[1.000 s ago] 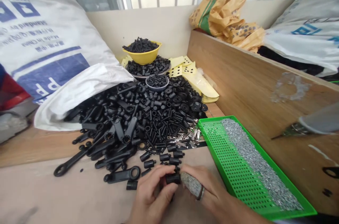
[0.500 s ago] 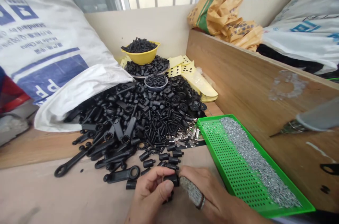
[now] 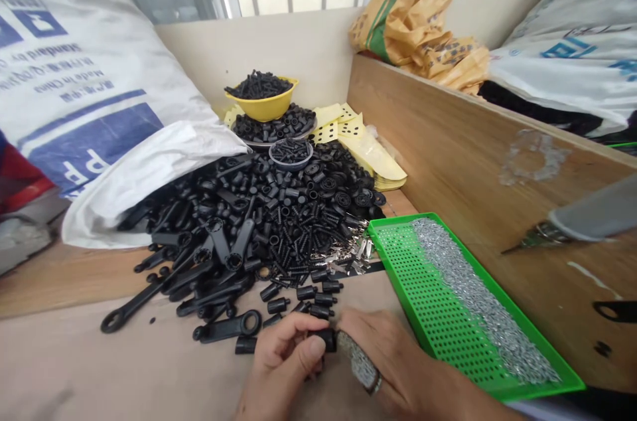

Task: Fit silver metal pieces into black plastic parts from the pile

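My left hand pinches a short black plastic cylinder between thumb and forefinger, just above the bench. My right hand is closed at the cylinder's right end, its fingers curled under. A grey, fuzzy wrap with a dark edge lies along one of its fingers. What the right fingertips grip is hidden. Several similar black cylinders with narrow tips lie just beyond my hands. A black lever arm with a ring end rests left of them.
A heap of black plastic parts spills from a white sack. Behind it stands a yellow bowl of black pieces. On the right, a green perforated tray holds small silvery pieces, beside a wooden partition with a pointed tool.
The whole view has shifted very slightly. Both hands stay around the black cylinder in nearly the same pose, the right wrist turned a little.
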Available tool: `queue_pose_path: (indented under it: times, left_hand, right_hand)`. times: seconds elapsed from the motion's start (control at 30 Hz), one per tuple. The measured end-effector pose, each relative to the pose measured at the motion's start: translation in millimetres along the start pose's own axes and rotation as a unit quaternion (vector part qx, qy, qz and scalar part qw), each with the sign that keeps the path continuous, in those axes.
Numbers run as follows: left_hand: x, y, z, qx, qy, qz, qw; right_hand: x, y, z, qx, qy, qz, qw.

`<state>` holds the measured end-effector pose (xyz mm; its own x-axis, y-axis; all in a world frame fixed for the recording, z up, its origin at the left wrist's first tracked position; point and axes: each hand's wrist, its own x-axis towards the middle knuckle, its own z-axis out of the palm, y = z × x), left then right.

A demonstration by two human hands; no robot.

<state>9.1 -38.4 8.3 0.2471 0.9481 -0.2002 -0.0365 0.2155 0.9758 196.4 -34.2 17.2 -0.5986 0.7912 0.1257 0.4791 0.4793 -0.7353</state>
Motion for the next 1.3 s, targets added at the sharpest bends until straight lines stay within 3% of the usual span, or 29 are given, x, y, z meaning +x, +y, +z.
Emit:
queue_pose_path:
  times: [0.1, 0.2, 0.27, 0.5, 0.67, 0.83, 1.03, 1.17, 1.3]
  left_hand:
    - [1, 4, -0.8, 0.073, -0.002, 0.093, 0.993]
    - [2, 9, -1.0, 0.152, -0.009, 0.199, 0.968]
    - [3, 10, -0.5, 0.183, -0.017, 0.236, 0.954]
    - [3, 2, 3.1, 0.221, 0.015, 0.218, 0.951]
    - [10, 0, 0.1, 0.24, -0.005, 0.247, 0.939]
    - [31, 9, -4.5, 0.317, 0.008, 0.182, 0.931]
    - [42, 21, -9.0, 0.395, -0.01, 0.209, 0.894]
    - [39, 20, -31.1, 0.43, 0.015, 0.266, 0.862]
    - [33, 12, -56.3, 0.494, 0.057, 0.289, 0.818]
  right_hand:
    - [1, -6, -3, 0.047, 0.021, 0.024, 0.998]
    - [2, -11, -4, 0.081, 0.041, 0.048, 0.995]
    - [1, -10, -1, 0.09, 0.038, 0.055, 0.994]
    - [3, -4, 10, 0.035, 0.033, 0.061, 0.997]
    - [1, -7, -1, 0.048, 0.009, 0.109, 0.993]
    - [15, 1, -13, -0.001, -0.04, 0.132, 0.99]
    - [26, 13, -31, -0.032, -0.063, 0.121, 0.99]
    - [11, 25, -38, -0.053, -0.073, 0.096, 0.991]
    - [8, 31, -35, -0.178, -0.135, 0.132, 0.966]
